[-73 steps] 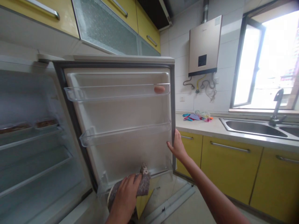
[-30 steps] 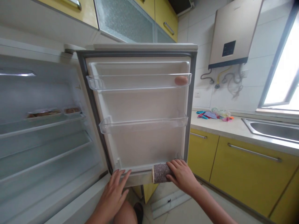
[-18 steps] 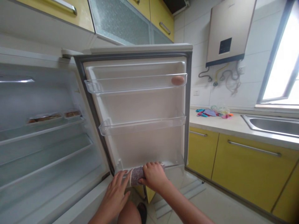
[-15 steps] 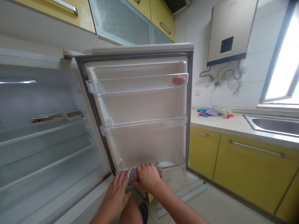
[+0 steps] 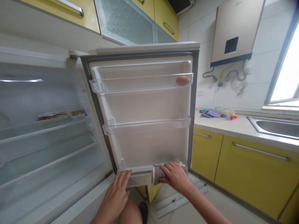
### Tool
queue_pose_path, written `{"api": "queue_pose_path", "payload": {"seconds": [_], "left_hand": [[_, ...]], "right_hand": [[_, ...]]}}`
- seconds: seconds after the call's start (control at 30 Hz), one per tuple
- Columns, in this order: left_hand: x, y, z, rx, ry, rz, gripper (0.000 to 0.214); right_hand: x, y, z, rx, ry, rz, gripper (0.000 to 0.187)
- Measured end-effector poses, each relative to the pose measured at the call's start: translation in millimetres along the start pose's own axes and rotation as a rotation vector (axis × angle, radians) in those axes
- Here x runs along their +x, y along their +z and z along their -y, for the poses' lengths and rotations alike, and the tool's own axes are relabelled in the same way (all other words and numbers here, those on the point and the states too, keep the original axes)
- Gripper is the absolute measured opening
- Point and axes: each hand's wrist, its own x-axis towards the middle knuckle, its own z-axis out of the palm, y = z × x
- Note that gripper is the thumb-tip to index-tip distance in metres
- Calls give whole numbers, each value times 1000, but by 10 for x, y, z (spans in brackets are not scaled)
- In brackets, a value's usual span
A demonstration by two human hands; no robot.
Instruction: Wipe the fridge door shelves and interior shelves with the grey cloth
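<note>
My right hand (image 5: 175,175) is wrapped over a folded grey-brown cloth (image 5: 158,175) with a pale edge. The cloth lies along the lowest clear bin of the open fridge door (image 5: 149,105), toward its right end. My left hand (image 5: 116,188) has its fingers stretched out, with the tips at the left end of that same bin; nothing shows in it. Above, a brown egg (image 5: 182,81) sits at the right of the top door bin (image 5: 140,85). The middle door bin (image 5: 147,126) holds nothing that I can see.
On the left, fridge shelves (image 5: 46,132) carry covered food trays (image 5: 52,116). Right of the door, a counter (image 5: 233,127) bears colourful cloths and plastic (image 5: 215,114) beside a sink (image 5: 273,126). A water heater (image 5: 235,31) hangs above. Slatted white panels (image 5: 173,202) lie on the floor.
My right hand has slid the cloth to the right along the lowest bin, away from my left hand. The left hand stays near the bin's left end. The view has shifted slightly.
</note>
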Motion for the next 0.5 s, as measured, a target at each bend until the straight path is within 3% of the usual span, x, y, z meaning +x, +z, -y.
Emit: {"api": "queue_pose_path", "payload": {"seconds": [0.2, 0.33, 0.4, 0.47, 0.5], "left_hand": [[7, -66, -71, -35, -54, 95, 73], [19, -111, -89, -71, -78, 147, 71], [20, -117, -91, -86, -84, 160, 71], [19, -117, -99, -95, -86, 161, 71], [20, -116, -106, -97, -89, 160, 70]], "right_hand": [[-355, 7, -417, 144, -38, -272, 29], [-290, -48, -436, 341, 229, -573, 25], [-258, -140, -419, 333, 320, -730, 24], [-257, -224, -376, 234, 303, -835, 25], [-266, -248, -339, 173, 255, -829, 29]]}}
